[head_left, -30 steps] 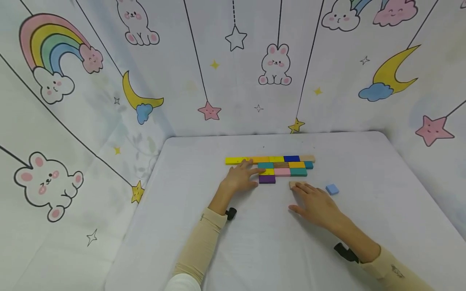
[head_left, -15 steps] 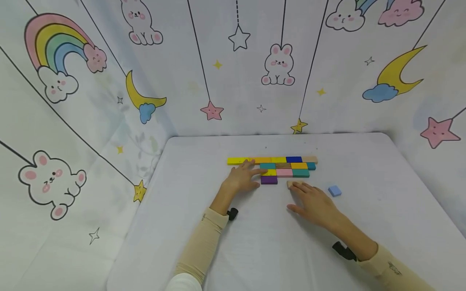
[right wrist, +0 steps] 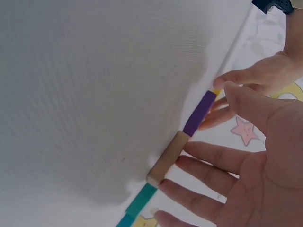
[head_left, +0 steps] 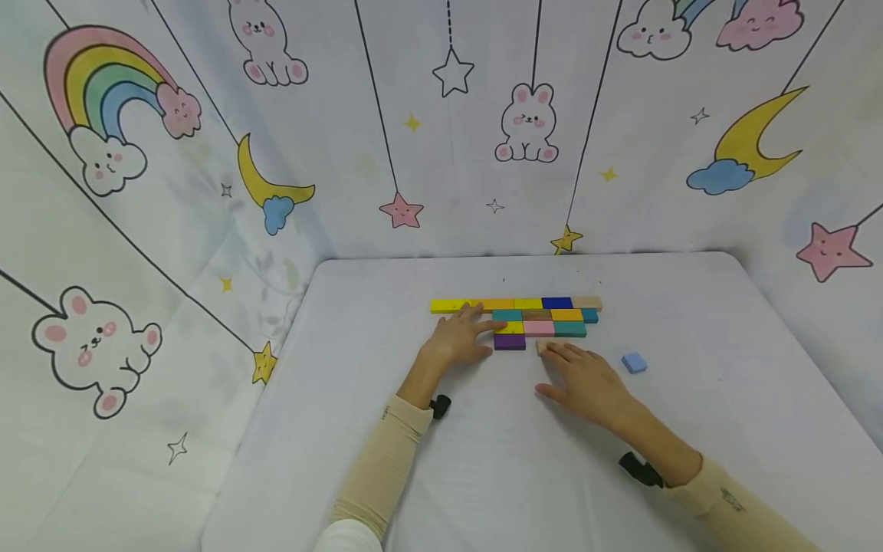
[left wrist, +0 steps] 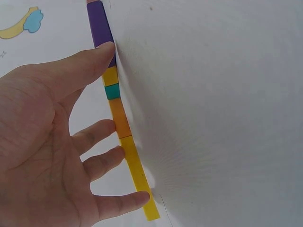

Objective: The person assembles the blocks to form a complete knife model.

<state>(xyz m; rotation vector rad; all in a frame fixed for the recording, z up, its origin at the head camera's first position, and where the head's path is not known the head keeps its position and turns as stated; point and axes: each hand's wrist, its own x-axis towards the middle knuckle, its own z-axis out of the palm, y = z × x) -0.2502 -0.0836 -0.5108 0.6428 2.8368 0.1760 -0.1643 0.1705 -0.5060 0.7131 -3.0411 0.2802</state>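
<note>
Leftward since earlier, my flat right fingers (head_left: 562, 354) nudge the tan block (head_left: 541, 346) toward the purple block (head_left: 510, 342); flat left fingers (head_left: 476, 326) brace it.

White-clothed table (head_left: 386, 475), cartoon backdrop (head_left: 441, 192) of rainbows, bunnies, moons, stars

A light blue block (head_left: 633, 362) lies alone on the white table (head_left: 483, 475).

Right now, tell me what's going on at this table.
A person is laying flat coloured blocks into rows on a white table. The left hand rests with straight fingers against the rows' left end. The right hand touches a tan block with straight fingers beside the purple block. A light blue block lies apart.
</note>
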